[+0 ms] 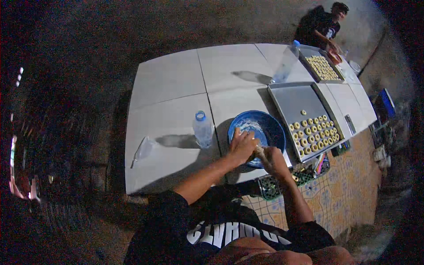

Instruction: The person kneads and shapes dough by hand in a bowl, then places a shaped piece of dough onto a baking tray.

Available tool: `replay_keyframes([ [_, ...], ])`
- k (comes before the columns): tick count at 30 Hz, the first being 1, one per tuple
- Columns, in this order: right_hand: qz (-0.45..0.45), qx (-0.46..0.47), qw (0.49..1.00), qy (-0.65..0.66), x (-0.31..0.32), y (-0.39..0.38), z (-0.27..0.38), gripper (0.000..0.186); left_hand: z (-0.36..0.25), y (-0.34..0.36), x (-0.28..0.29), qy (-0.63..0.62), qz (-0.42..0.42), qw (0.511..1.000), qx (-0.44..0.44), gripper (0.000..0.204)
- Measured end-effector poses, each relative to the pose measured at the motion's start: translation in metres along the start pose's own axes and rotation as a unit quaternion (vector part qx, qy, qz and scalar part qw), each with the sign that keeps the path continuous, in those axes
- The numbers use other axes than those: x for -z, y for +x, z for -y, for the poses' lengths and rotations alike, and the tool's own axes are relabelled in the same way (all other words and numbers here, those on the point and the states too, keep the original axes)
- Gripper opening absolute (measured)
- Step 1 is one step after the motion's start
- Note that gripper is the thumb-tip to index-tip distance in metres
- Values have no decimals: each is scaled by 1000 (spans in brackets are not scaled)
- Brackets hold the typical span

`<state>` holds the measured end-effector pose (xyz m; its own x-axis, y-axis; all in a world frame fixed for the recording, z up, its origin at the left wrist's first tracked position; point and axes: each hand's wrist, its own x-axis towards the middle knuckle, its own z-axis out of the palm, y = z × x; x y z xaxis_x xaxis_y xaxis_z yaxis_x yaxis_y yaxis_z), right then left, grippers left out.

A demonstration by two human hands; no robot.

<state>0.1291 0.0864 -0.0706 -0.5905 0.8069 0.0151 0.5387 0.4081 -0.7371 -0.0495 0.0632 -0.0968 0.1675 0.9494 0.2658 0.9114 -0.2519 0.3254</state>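
In front of me a round blue basin (277,131) stands near the table's front edge, with white residue smeared on its inside. My left hand (243,146) is over the basin's near left part, fingers bent. Close beside it my right hand (274,161) is closed at the near right rim. A pale lump of dough (259,153) shows between the two hands, mostly covered by them. To the right lies a metal tray (289,98) with several rows of small ring-shaped dough pieces (316,132) at its near end.
An uncapped clear bottle (202,130) and a crumpled clear plastic bag (144,149) sit left of the basin on the white tiled table (170,79). Farther back are a blue-capped bottle (286,64) and another filled tray (324,68), where a person (324,28) works. A green crate (270,187) is below the edge.
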Motion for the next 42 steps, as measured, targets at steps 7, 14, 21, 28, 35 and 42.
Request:
replay_keyframes([
  [7,-45,20,998,44,14,-13,23,33,12,16,-26,9,-42,999,-19,23],
  [14,-58,74,964,250,53,-25,56,32,46,2,-50,-19,67,998,8,54],
  [21,-67,-44,941,329,65,-35,50,37,53,17,-44,-167,49,983,51,62],
  [28,-14,-30,965,259,60,-26,40,25,-48,30,65,-653,-11,755,-57,44],
  [35,-127,-11,930,346,29,-14,41,32,-76,27,55,-726,-76,681,61,26],
  [42,-174,-58,867,464,35,-5,103,55,-58,30,50,-773,-220,595,10,35],
])
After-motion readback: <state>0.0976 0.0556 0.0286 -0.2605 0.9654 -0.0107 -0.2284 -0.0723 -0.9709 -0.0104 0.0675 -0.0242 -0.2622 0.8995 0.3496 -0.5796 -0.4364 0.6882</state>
